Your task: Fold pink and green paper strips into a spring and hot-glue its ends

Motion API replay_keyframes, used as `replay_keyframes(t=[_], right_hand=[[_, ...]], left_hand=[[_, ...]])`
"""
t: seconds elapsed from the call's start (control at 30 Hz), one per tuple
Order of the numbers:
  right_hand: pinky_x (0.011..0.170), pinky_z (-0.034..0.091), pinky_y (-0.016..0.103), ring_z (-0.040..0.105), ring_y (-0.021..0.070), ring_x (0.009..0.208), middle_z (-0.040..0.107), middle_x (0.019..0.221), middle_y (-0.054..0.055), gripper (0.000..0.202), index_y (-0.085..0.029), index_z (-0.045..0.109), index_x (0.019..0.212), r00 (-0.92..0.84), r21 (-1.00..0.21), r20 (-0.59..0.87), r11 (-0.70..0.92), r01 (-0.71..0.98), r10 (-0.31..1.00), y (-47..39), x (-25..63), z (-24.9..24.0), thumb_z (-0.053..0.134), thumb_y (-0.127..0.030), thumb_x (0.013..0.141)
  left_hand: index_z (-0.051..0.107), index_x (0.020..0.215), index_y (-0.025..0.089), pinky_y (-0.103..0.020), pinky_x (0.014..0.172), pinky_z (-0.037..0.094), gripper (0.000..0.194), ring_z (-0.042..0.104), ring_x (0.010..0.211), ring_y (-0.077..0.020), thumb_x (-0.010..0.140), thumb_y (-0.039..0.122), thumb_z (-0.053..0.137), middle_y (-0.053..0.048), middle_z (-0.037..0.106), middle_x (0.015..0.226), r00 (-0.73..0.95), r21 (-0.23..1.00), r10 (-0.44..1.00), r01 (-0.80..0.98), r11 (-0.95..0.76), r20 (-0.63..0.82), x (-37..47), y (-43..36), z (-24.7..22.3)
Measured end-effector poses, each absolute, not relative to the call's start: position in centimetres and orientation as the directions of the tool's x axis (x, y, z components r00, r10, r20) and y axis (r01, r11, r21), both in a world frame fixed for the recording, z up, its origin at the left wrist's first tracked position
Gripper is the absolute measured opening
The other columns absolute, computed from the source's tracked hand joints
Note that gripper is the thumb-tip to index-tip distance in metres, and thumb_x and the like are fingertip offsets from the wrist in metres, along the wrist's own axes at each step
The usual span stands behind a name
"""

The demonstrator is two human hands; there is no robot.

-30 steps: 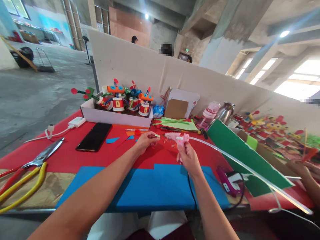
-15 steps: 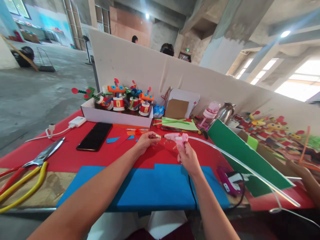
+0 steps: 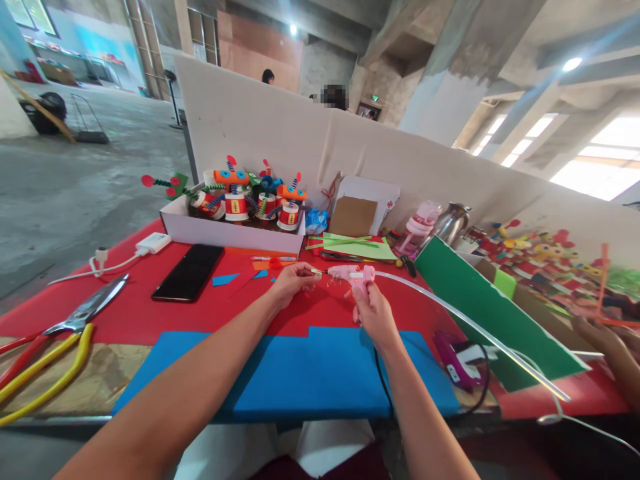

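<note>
A pink hot glue gun is gripped by my right hand, its nozzle pointing left. From its back a long clear glue stick curves away to the right. My left hand is closed in a pinch on a small pale piece just at the nozzle tip; its exact kind is too small to make out. Blue sheets lie under my forearms. Small blue paper scraps are on the red table covering left of my left hand.
A white box holds several paper-cup figures. A black phone and large shears lie left. At right are a green board, a purple glue gun, a metal jug and another person's hand.
The far end of the glue stick has swung left. My hands stay almost in place, with the nozzle still at the small piece.
</note>
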State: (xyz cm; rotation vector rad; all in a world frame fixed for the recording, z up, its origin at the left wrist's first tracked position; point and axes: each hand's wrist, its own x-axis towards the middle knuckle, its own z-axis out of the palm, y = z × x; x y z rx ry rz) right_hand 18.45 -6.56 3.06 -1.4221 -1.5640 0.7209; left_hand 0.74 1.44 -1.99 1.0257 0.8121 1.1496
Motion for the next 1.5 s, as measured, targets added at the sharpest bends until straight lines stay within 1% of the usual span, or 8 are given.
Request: replay_keyframes(t=[0.1,0.27,0.5,0.63,0.83,1.13,1.33,1.5], right_hand=[[0.036,0.033,0.021,0.045,0.0102,0.033,0.048,0.042,-0.007,0.029,-0.021,0.048,0.078,0.045,-0.869,0.215,0.170,0.465,0.975,-6.53,18.38,3.24,0.045,-0.050,0.082],[0.035,0.032,0.021,0.044,0.0103,0.033,0.049,0.045,-0.007,0.029,-0.021,0.046,0.082,0.048,-0.879,0.198,0.156,0.450,0.979,-6.50,18.25,3.36,0.044,-0.051,0.081],[0.035,0.033,0.020,0.044,0.0095,0.033,0.048,0.044,-0.007,0.027,-0.022,0.045,0.080,0.030,-0.861,0.224,0.183,0.474,0.974,-6.53,18.07,3.24,0.044,-0.048,0.083],[0.035,0.032,0.020,0.044,0.0089,0.032,0.050,0.045,-0.007,0.026,-0.022,0.044,0.078,0.028,-0.857,0.241,0.200,0.474,0.970,-6.48,18.06,3.09,0.044,-0.047,0.084],[0.035,0.033,0.020,0.043,0.0094,0.032,0.047,0.043,-0.008,0.025,-0.022,0.044,0.079,0.026,-0.863,0.237,0.199,0.464,0.971,-6.50,17.98,3.09,0.045,-0.047,0.083],[0.035,0.033,0.021,0.044,0.0094,0.033,0.051,0.048,-0.006,0.026,-0.022,0.045,0.078,0.027,-0.854,0.241,0.199,0.480,0.970,-6.62,17.89,3.37,0.045,-0.047,0.083],[0.036,0.034,0.021,0.045,0.0089,0.034,0.055,0.055,-0.004,0.028,-0.022,0.045,0.077,0.025,-0.857,0.242,0.201,0.475,0.970,-6.68,17.91,3.43,0.046,-0.049,0.082],[0.037,0.034,0.021,0.044,0.0102,0.034,0.048,0.045,-0.006,0.028,-0.022,0.045,0.076,0.017,-0.845,0.238,0.198,0.497,0.971,-6.76,17.93,3.54,0.045,-0.049,0.084]], left_hand=[[0.058,0.068,0.014,-0.020,0.044,0.038,0.040,0.051,0.046,-0.0081,0.048,0.037,0.084,0.002,0.058,0.053,0.241,0.940,0.971,-0.329,0.087,-0.006,0.73,1.52,-2.17],[0.058,0.069,0.014,-0.019,0.044,0.037,0.039,0.051,0.047,-0.0080,0.049,0.037,0.084,0.002,0.059,0.054,0.247,0.941,0.969,-0.327,0.087,-0.003,0.72,1.56,-2.32],[0.058,0.070,0.014,-0.019,0.044,0.038,0.039,0.051,0.047,-0.0076,0.049,0.034,0.084,0.002,0.059,0.054,0.243,0.941,0.970,-0.326,0.090,-0.008,0.73,1.54,-2.24],[0.058,0.070,0.014,-0.020,0.044,0.039,0.039,0.052,0.047,-0.0082,0.049,0.034,0.084,0.001,0.059,0.054,0.244,0.943,0.970,-0.320,0.085,-0.004,0.71,1.61,-2.33],[0.058,0.071,0.014,-0.020,0.043,0.039,0.039,0.052,0.046,-0.0083,0.049,0.033,0.084,0.002,0.059,0.055,0.247,0.942,0.969,-0.325,0.087,-0.004,0.72,1.71,-2.48],[0.058,0.069,0.014,-0.020,0.044,0.039,0.036,0.051,0.046,-0.0079,0.051,0.031,0.083,0.001,0.060,0.055,0.249,0.944,0.968,-0.322,0.071,0.012,0.76,1.75,-2.60],[0.058,0.071,0.014,-0.020,0.045,0.038,0.036,0.051,0.046,-0.0082,0.051,0.030,0.083,0.002,0.060,0.055,0.250,0.946,0.968,-0.315,0.078,0.003,0.74,1.83,-2.67],[0.057,0.071,0.015,-0.020,0.045,0.040,0.036,0.051,0.047,-0.0081,0.051,0.030,0.083,0.002,0.059,0.055,0.259,0.946,0.966,-0.312,0.087,-0.003,0.65,1.70,-2.52]])
